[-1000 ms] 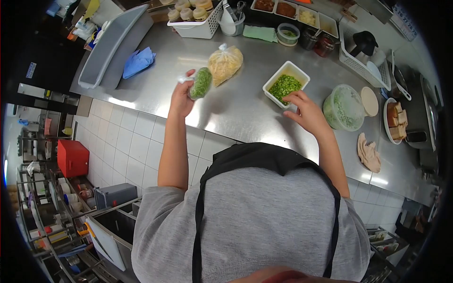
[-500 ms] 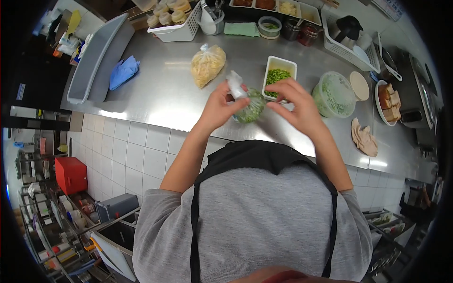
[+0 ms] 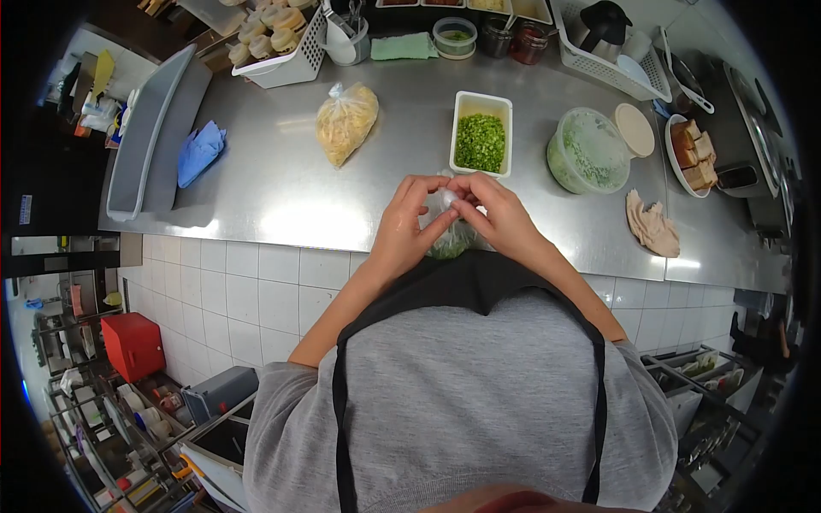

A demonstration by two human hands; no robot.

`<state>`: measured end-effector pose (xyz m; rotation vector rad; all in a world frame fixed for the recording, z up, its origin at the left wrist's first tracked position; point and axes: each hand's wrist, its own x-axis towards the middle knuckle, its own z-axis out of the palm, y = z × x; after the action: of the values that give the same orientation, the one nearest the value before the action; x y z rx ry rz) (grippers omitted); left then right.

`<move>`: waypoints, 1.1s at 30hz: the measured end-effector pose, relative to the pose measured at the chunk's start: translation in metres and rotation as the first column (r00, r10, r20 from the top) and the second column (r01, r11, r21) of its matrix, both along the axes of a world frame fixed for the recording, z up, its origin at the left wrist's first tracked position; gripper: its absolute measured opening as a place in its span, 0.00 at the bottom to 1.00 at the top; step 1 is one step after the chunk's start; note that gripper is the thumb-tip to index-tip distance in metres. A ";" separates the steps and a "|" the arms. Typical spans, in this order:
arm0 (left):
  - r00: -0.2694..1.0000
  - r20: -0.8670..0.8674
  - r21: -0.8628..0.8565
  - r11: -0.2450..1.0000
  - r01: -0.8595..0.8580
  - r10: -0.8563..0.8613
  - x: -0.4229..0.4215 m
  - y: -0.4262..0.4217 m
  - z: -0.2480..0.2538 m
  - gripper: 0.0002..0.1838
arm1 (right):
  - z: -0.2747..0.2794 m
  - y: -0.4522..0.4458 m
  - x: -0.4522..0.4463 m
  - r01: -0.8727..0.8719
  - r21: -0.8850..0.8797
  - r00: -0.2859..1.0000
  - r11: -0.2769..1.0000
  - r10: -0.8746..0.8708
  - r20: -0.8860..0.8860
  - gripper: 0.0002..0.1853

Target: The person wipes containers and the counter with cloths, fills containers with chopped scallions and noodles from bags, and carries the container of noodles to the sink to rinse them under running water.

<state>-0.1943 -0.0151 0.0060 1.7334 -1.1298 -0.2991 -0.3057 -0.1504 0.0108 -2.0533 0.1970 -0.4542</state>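
Note:
Both hands meet at the gathered neck of a clear plastic bag [image 3: 448, 245] with green contents, close to my apron at the counter's front edge. My left hand [image 3: 408, 221] pinches the bag's neck from the left. From the right, my right hand [image 3: 496, 214] pinches the same twisted plastic, its fingertips almost touching those of the left. The lower part of the bag hangs below the fingers, partly hidden by them. Just beyond the hands stands a white rectangular container [image 3: 481, 137] of chopped green onions. A tied bag of yellowish pieces [image 3: 346, 125] lies farther left.
On the right are a round tub with a translucent lid [image 3: 590, 150], a crumpled beige cloth [image 3: 652, 224] and a bowl of bread chunks [image 3: 693, 158]. A blue cloth [image 3: 202, 154] and a grey bin [image 3: 154, 141] sit left. White baskets [image 3: 282, 67] and jars line the back.
The bag has come down toward my body and turned neck up. My right hand has left the container's edge and joined the left at the bag's neck.

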 end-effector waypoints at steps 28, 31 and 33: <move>0.815 -0.570 0.088 0.994 -0.064 0.103 0.020 -0.004 -0.068 0.09 | -0.029 -0.002 0.000 0.016 -0.013 1.000 1.000 -0.016 -0.005 0.06; 0.731 -0.682 0.118 0.991 0.066 0.033 0.024 0.000 -0.060 0.11 | -0.025 -0.003 -0.003 -0.033 -0.073 0.996 0.997 0.027 -0.085 0.08; 0.776 -0.607 0.048 0.967 0.250 -0.170 0.027 -0.002 -0.067 0.10 | -0.026 -0.003 -0.003 -0.068 -0.083 0.989 0.994 0.057 -0.134 0.08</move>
<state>-0.1678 -0.0166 -0.0610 1.4488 -0.8336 -1.0095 -0.3092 -0.1533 -0.0155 -2.1704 0.1942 -0.2930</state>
